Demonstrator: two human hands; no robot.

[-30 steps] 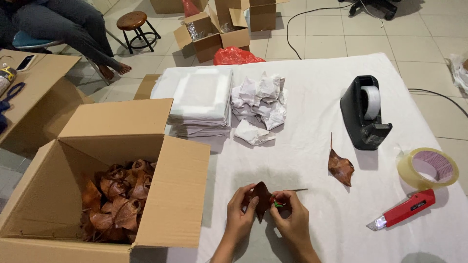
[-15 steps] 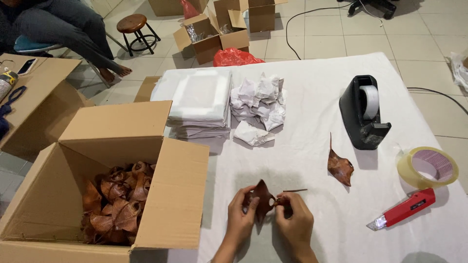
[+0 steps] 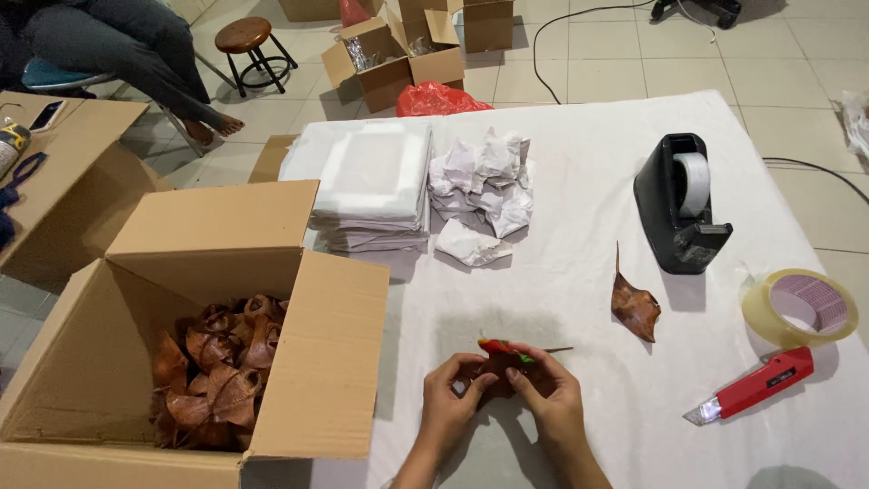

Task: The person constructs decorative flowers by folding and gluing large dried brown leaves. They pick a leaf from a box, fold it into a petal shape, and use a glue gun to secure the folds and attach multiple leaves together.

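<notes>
the dried brown leaf ornament (image 3: 496,369) sits low in the middle of the white tablecloth (image 3: 579,181), pinched between both hands; a red and green trim shows along its top edge and a thin dark stem pokes out to the right. the left hand (image 3: 450,400) curls in from below, fingers bent and closed on the ornament's left side. the right hand (image 3: 549,395) mirrors it, fingertips narrowed onto the right side, wrist angled up from the bottom edge.

just up and to the right of the right hand lies a second dried leaf (image 3: 635,306), curled, glossy brown, with a pointed stem. farther right are a red utility knife (image 3: 751,386) with its blade end toward the hands, a roll of clear tape (image 3: 800,306), and a black tape dispenser (image 3: 680,202) beyond them.

left of the left hand stands an open cardboard box (image 3: 317,362), flaps spread, holding a heap of similar brown leaf pieces (image 3: 222,362). ahead of the hands are crumpled white paper (image 3: 484,181) and a flat stack of white sheets (image 3: 376,181).
</notes>
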